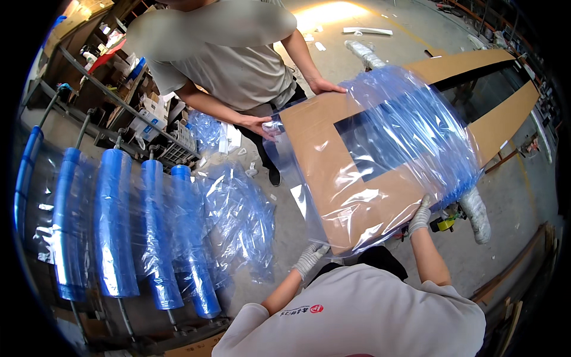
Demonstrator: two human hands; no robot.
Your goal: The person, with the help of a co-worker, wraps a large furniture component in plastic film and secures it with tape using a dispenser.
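A long flat panel faced with brown cardboard point(315, 160), with a dark glass-like rectangle point(372, 143) in it, lies in front of me. Clear bluish plastic film point(410, 119) covers its near end and is bunched in folds toward the far right. At the panel's near left corner, my gloved left hand point(310, 259) is closed on the edge of the film. My gloved right hand point(420, 215) grips the film along the near side, by the gathered folds. Across from me, a co-worker's hands point(259, 126) hold the film and panel from the opposite side.
Several rolls of blue film point(116, 220) hang on metal rods at the left. Loose film point(238, 220) is heaped on the floor beside them. Wrapped supports point(474, 217) stick out beneath the panel. A cluttered shelf point(148, 113) stands at the back left.
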